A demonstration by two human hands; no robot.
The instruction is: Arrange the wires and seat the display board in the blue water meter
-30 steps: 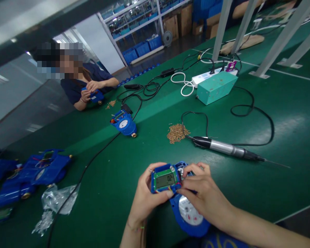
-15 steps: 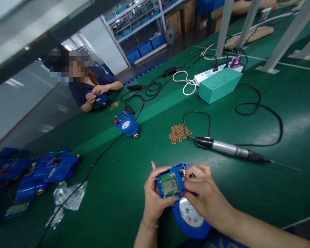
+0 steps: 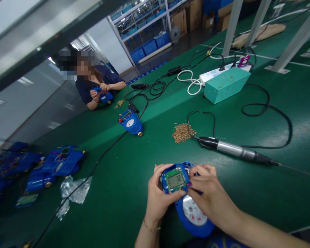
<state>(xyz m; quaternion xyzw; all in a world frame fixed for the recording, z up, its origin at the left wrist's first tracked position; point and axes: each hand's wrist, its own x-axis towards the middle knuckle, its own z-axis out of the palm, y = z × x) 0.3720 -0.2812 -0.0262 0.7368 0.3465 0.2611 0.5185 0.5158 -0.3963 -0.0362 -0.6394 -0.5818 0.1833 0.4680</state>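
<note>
A blue water meter with a round white dial faces up near the front edge of the table. Its open housing holds a green circuit board with a lit-off grey display showing digits. My left hand is wrapped round the housing's left side, thumb along its lower edge. At the right side of the housing, the closed fingers of my right hand press in beside the board, near some wires; what lies under the fingertips is hidden.
An electric screwdriver lies beyond my right hand, beside a pile of brass screws. A teal box and a power strip stand behind. More blue meters and a plastic bag are leftward. A co-worker handles another meter.
The view has shifted slightly, moving the scene to the right. Both hands stay on the water meter, whose housing has turned a little. The co-worker's hands have shifted on their own meter.
</note>
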